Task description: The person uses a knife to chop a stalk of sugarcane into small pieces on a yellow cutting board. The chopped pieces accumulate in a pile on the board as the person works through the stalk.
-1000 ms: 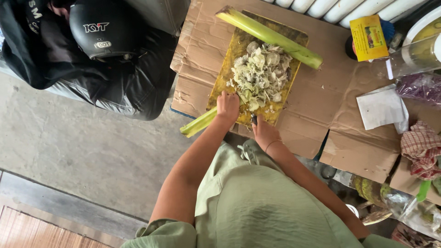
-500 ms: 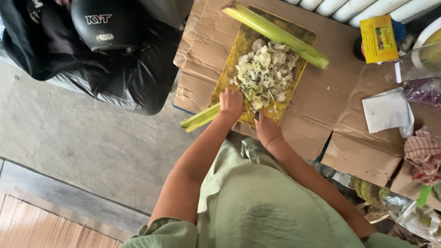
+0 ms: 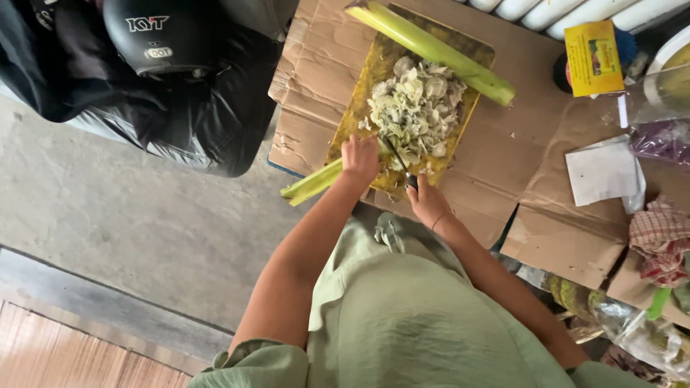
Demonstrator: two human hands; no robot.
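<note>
board: a yellow, stained rectangular cutting board point(image 3: 359, 118) lies on flattened brown corrugated cardboard point(image 3: 517, 158).
heap: pale green, ragged chopped slices point(image 3: 417, 108) are piled on the board.
left hand point(image 3: 359, 159): closed over a smooth light green stalk point(image 3: 313, 184) at the board's near edge.
right hand point(image 3: 428, 202): gripping a dark-handled knife point(image 3: 399, 162), its blade pointing into the heap.
far stalk: a second long green stalk point(image 3: 431, 49) lies across the board's far edge.

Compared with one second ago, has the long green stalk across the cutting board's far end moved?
No. The long green stalk crosses the same far end of the yellow cutting board; only the camera shifted.
</note>
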